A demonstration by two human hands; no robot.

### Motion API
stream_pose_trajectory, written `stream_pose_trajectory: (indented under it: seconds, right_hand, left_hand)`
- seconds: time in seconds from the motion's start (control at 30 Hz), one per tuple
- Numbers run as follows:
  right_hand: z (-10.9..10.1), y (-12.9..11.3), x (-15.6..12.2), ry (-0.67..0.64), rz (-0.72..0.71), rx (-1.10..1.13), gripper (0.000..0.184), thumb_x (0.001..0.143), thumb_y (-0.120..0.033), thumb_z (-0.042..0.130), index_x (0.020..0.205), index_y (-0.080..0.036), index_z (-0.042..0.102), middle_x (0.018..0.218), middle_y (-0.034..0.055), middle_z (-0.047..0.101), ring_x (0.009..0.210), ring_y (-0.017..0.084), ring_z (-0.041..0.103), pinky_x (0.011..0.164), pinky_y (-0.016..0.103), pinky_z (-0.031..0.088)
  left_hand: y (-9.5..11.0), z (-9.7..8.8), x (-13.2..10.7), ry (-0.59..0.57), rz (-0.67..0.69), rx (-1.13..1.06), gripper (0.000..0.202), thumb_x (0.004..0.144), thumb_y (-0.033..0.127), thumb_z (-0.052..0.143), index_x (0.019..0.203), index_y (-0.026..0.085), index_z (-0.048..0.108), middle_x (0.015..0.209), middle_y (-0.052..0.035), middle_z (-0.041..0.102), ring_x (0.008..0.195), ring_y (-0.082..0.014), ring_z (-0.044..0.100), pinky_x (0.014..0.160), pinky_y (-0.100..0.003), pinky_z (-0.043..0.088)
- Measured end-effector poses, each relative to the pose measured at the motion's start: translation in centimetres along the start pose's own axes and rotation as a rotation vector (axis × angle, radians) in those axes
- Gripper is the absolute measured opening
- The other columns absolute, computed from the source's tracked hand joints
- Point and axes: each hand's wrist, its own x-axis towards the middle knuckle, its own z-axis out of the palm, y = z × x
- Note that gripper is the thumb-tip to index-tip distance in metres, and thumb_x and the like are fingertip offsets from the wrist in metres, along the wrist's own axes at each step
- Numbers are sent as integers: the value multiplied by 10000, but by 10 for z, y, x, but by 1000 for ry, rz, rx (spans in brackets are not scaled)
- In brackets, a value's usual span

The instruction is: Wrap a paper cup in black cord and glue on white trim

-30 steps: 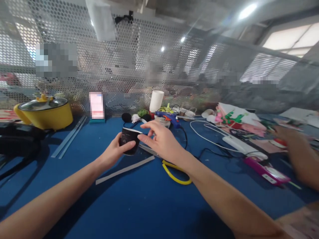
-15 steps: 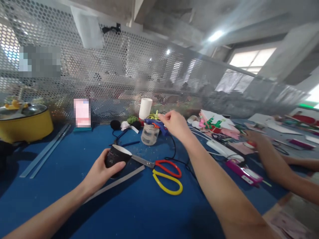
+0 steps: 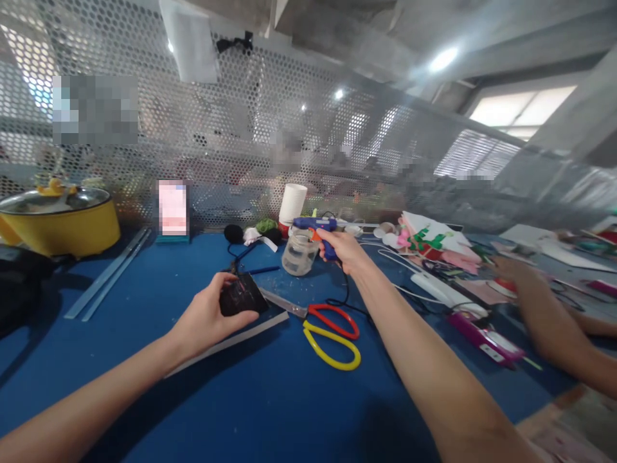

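My left hand (image 3: 207,316) grips a small black paper cup (image 3: 242,294) low over the blue table (image 3: 270,399), with the cup turned so its dark side faces me. My right hand (image 3: 343,247) is closed round the handle of a blue hot glue gun (image 3: 313,224) at the back of the table, its black cord (image 3: 343,297) trailing toward me. Right beside the gun stands a clear plastic jar (image 3: 297,253). Scissors with a red and a yellow handle (image 3: 333,334) lie between my arms.
A white cup stack (image 3: 292,202) stands by the perforated metal screen (image 3: 241,135). A yellow pot (image 3: 60,218) is at far left, grey strips (image 3: 108,273) near it. Another person's arm (image 3: 554,328) reaches in at right, over craft paper (image 3: 434,241), a white power strip (image 3: 438,289) and a pink box (image 3: 486,341).
My right hand left the cup, reached back and closed on the glue gun. My left hand lowered the cup toward the table and turned it.
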Motion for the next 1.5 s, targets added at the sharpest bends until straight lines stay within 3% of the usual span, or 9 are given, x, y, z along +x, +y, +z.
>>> stream_pose_trajectory:
  seconds: [0.13,0.23,0.3,0.43,0.57,0.7,0.9,1.2,1.5]
  right_hand:
    - [5,-10,-26,-58,-103,77,206,696,-331,636,627,-158,547,460,-56,494,411,51,468,405,161,403]
    - [13,-16,-60,-269,-155,78,207,648,-305,675,756,-145,601,642,10,624,522,92,557,501,211,465]
    - [20,-15,-83,-390,-142,73,242,660,-300,663,826,-136,598,775,45,647,525,87,552,475,212,456]
    - [32,-2,-109,-481,-48,-43,209,728,-339,602,771,-137,576,535,-5,573,420,74,472,394,199,400]
    - [32,6,-111,-550,-66,-209,315,772,-398,548,581,-147,541,413,-22,490,390,80,474,404,204,403]
    - [26,5,-109,-590,-51,-271,321,785,-432,525,654,-141,554,400,-38,488,324,64,442,370,194,383]
    - [22,4,-110,-606,-63,-350,340,787,-449,520,618,-154,525,400,-40,494,327,63,455,379,183,402]
    - [23,8,-111,-592,-60,-409,364,773,-472,521,576,-166,498,398,-26,510,326,73,464,360,184,391]
    - [23,9,-110,-579,-79,-434,393,776,-480,512,534,-171,482,397,-17,508,327,75,465,364,190,393]
  left_hand:
    - [-6,-7,8,-104,-11,25,581,639,506,565,1066,119,501,958,-106,624,835,-244,593,727,-345,460]
    - [-15,-17,15,-248,-63,-29,584,625,509,582,1064,128,526,934,-79,633,814,-226,587,693,-304,451]
    - [-20,-22,18,-371,-95,-83,554,638,512,573,1051,144,540,850,-46,636,750,-200,579,638,-273,440]
    - [-28,-26,19,-415,-96,-153,502,627,474,608,1020,164,556,745,-7,602,671,-161,543,571,-230,400]
    - [-31,-24,19,-423,-75,-177,544,568,421,677,1024,174,511,702,21,553,625,-140,509,527,-207,369]
    - [-32,-23,21,-403,-59,-167,520,561,406,682,986,167,503,677,31,527,598,-127,489,509,-203,351]
    - [-32,-24,23,-441,-151,-302,507,624,415,641,1022,165,451,690,30,542,597,-127,517,521,-215,384]
    - [-34,-22,23,-435,-223,-475,390,650,408,622,924,165,489,742,4,536,658,-138,531,547,-230,439]
    - [-35,-22,24,-409,-226,-460,379,632,432,624,881,170,511,707,13,545,641,-147,546,536,-227,424]
